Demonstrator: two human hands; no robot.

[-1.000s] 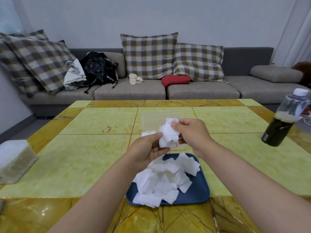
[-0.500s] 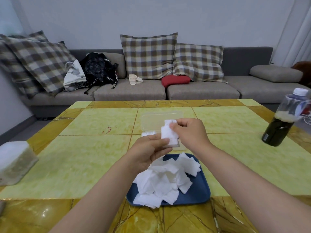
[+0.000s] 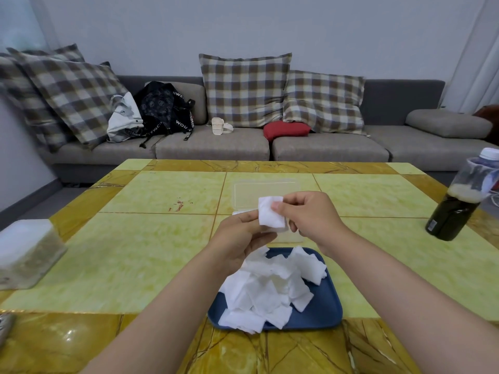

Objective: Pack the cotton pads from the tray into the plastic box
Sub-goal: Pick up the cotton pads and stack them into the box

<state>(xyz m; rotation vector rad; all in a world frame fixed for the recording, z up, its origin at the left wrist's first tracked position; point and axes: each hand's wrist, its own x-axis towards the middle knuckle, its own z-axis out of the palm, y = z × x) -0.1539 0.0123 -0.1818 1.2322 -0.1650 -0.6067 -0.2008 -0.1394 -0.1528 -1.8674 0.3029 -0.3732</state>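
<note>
The left hand (image 3: 237, 238) and right hand (image 3: 310, 217), fingers curled, pinched one white square cotton pad (image 3: 270, 215) near the clear plastic box (image 3: 266, 190). More pads (image 3: 267, 287) covered the blue tray (image 3: 324, 311).

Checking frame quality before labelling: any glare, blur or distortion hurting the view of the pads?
Head view: soft light, held cotton pad sharp; edges bow and smear the bottle; small glare near-left on the table; clear plastic box faint.
</note>
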